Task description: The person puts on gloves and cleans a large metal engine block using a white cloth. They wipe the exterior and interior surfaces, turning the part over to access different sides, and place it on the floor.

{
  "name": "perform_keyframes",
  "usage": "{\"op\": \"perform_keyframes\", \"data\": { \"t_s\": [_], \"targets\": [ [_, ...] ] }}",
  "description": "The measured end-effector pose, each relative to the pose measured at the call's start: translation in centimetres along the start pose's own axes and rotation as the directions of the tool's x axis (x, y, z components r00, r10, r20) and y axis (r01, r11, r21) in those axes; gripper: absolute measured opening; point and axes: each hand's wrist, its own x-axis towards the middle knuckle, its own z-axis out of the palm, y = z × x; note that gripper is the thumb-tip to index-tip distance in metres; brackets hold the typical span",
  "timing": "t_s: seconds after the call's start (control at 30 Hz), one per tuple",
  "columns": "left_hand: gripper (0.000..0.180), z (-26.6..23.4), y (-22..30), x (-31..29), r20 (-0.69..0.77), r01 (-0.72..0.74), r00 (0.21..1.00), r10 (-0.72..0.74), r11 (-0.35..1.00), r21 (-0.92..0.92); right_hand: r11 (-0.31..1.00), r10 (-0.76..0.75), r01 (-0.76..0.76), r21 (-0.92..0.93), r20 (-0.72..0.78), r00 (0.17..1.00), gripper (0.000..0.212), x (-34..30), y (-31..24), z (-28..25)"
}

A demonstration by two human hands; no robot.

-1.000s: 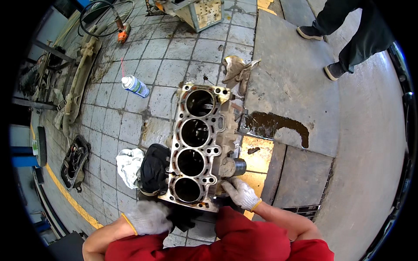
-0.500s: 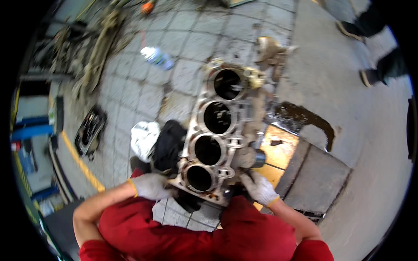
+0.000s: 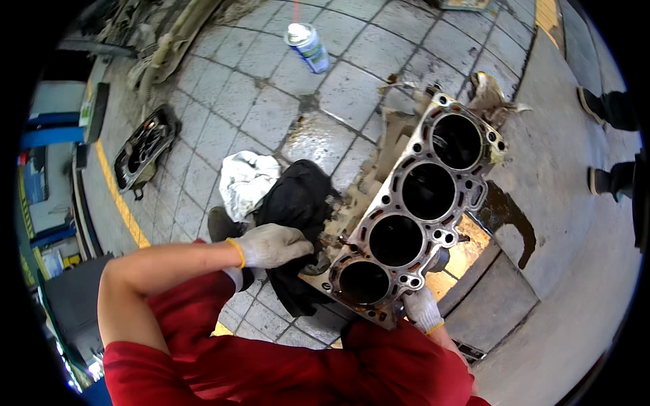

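Observation:
A metal engine block (image 3: 395, 186) stands in front of me, tilted so its left side wall shows. Several round cylinder bores run along its top face. My left hand (image 3: 274, 245), in a white knit glove with a yellow cuff, is at the block's near left side, above a black cloth (image 3: 298, 199). Its fingers are curled; whether they grip anything is hidden. My right hand (image 3: 422, 309), gloved the same way, holds the block's near right corner, with its fingertips out of sight behind the edge.
A white rag (image 3: 248, 183) lies beside the black cloth. A spray can (image 3: 308, 49) stands beyond on the tiles, and a dark oil pan (image 3: 143, 149) lies at left. Dark liquid (image 3: 511, 223) has spilled at right, near floor plates (image 3: 491, 298). Another person's legs (image 3: 613, 111) stand far right.
The block has tipped over toward the right, bringing its left wall into sight. My left hand has come away from the near corner, forward along the left side. My right hand stays at the near right corner.

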Motion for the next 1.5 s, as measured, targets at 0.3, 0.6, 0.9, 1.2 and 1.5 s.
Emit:
{"op": "perform_keyframes", "data": {
  "t_s": [0.3, 0.6, 0.9, 1.2, 1.5],
  "targets": [
    [0.036, 1.0, 1.1, 3.5, -0.410, -0.367, 0.864, 0.294, 0.924, -0.110, 0.996, 0.070, -0.067, -0.067, 0.041, 0.997, 0.072, -1.2, -3.9, -1.8],
    [0.045, -2.0, 1.9, 4.9, -0.397, -0.334, 0.884, 0.247, 0.928, -0.167, 0.851, 0.079, -0.140, 0.506, 0.141, 0.987, 0.049, -2.6, -0.9, -11.3],
    [0.041, -7.5, 1.3, -1.0, -0.290, -0.193, 0.931, 0.223, 0.973, 0.130, 0.914, -0.339, 0.405, -0.018, -0.581, 0.740, 0.042, -1.7, -19.7, -24.6],
    [0.042, -8.0, -3.2, -4.5, -0.376, -0.185, 0.894, 0.243, 0.965, 0.184, 0.705, -0.494, 0.285, -0.650, -0.162, 0.854, 0.072, 2.8, -34.6, -22.5],
    [0.056, -3.4, -9.1, 3.3, -0.565, -0.374, 0.507, 0.652, 0.756, 0.537, 0.331, -0.322, 0.140, -0.933, 0.028, 0.946, 0.038, 8.8, -37.5, -19.4]
  ]
}}
